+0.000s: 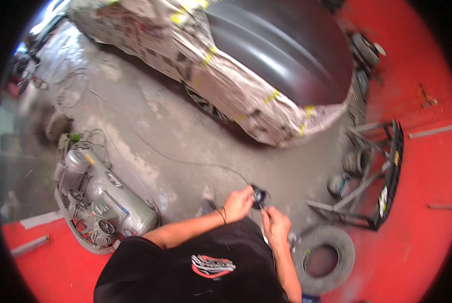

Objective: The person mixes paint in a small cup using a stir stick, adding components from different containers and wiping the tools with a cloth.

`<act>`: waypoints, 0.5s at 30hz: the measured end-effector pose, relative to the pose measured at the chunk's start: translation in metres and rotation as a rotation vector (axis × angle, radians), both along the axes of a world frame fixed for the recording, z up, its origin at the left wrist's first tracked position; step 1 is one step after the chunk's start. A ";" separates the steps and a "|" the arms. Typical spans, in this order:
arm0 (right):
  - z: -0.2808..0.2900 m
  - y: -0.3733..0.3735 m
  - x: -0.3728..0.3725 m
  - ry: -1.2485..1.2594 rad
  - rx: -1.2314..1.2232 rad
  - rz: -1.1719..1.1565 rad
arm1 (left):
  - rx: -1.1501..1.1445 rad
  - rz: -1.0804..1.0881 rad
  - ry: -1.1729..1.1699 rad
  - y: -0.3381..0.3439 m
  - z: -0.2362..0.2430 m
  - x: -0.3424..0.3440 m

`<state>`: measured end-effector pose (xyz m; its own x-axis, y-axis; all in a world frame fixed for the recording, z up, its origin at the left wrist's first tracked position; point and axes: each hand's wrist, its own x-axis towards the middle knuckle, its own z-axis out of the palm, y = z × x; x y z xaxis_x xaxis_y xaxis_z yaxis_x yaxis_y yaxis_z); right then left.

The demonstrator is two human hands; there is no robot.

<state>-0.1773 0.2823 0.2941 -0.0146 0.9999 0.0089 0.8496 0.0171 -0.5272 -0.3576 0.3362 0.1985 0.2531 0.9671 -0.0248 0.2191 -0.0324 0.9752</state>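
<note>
In front of my body, my left hand [239, 203] is closed, its fingertips gripping the near-left edge of a small round black cup-like thing [259, 197]. Its exact kind is too small to make out. My right hand [276, 224] is just below and to the right of it. Thumb and forefinger are pinched together close to the cup's lower edge, perhaps on something thin that I cannot make out. A thin hose [185, 162] runs across the floor and passes out of sight behind the cup and my left fingers.
Ahead is a car covered in masking paper [226, 101], its dark hood [281, 45] bare. An air compressor [110, 202] sits at the left. At the right are a metal frame [382, 187], a bucket [339, 185] and a tyre [344, 257] near my right forearm.
</note>
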 end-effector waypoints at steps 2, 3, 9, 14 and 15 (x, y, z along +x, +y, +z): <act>0.008 -0.005 0.005 -0.022 -0.039 -0.011 | 0.032 -0.048 0.033 -0.001 -0.011 0.008; 0.008 -0.008 0.010 -0.060 -0.070 -0.022 | -0.009 -0.089 0.043 0.000 -0.005 0.009; -0.029 -0.027 0.050 -0.132 0.124 -0.039 | 0.002 -0.130 0.119 -0.015 -0.024 0.029; -0.020 -0.052 0.076 -0.114 0.023 -0.039 | 0.010 -0.094 0.161 -0.034 -0.019 0.065; -0.018 -0.059 0.077 0.010 -0.039 -0.094 | 0.021 -0.093 0.183 -0.040 -0.021 0.070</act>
<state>-0.0999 0.2238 0.2762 0.0795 0.9964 -0.0306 0.8411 -0.0836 -0.5345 -0.2872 0.2960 0.1778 0.3343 0.9407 -0.0583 0.3876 -0.0809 0.9183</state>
